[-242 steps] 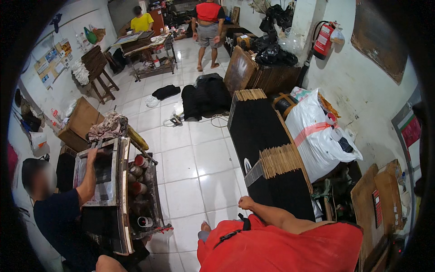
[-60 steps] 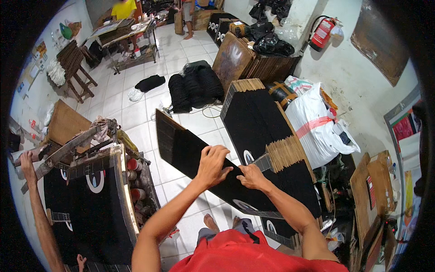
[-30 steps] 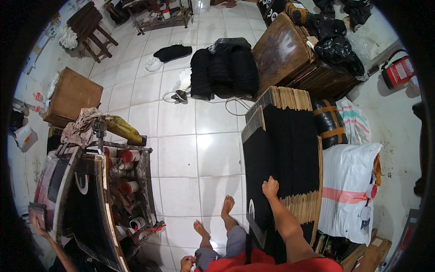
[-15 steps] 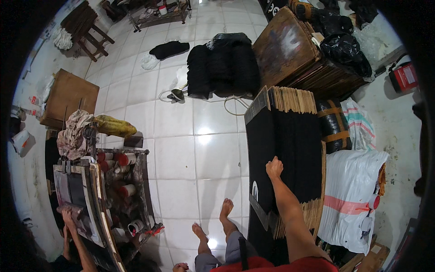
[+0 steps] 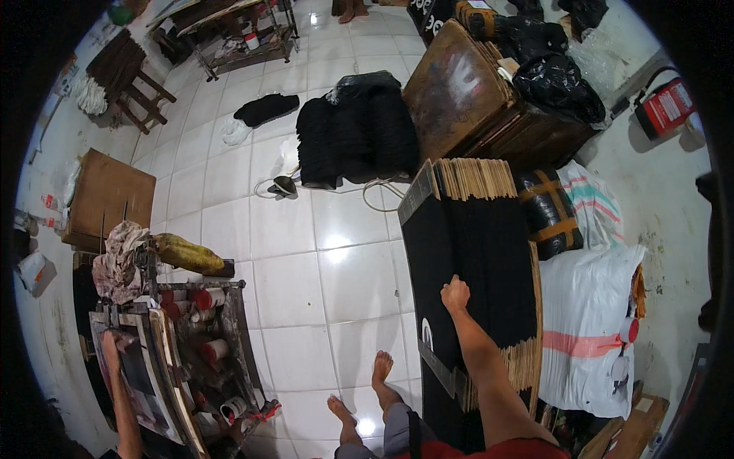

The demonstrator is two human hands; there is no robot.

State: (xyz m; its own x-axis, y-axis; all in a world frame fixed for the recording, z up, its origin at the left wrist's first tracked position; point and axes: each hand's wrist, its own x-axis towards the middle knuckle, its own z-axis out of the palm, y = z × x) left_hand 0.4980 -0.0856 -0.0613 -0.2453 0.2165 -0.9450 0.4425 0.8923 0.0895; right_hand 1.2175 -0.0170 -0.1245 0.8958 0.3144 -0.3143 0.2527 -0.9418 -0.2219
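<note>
My right hand (image 5: 456, 294) is closed in a fist-like pinch on top of a long row of boards covered in black cloth (image 5: 489, 264). Whatever lies between its fingertips is hidden. Bare board ends (image 5: 478, 180) stick out at the far end of the row, and more show at the near end. On the left side of the row, a black cloth face carries a white print (image 5: 426, 333) beside a grey strip (image 5: 440, 361). My left hand is out of view.
At left, a co-worker's hand (image 5: 112, 353) is on a printing frame (image 5: 157, 367), beside a rack of red-lidded tubs (image 5: 215, 349). Ahead lie black cloth piles (image 5: 355, 130) and a cord (image 5: 375, 195). White sacks (image 5: 585, 329) and a taped black bundle (image 5: 547, 214) flank the row's right.
My left hand has dropped out at the lower edge. My right fist stays on the black cloth. The co-worker's hand has moved up the frame. The whole view has shifted slightly.
</note>
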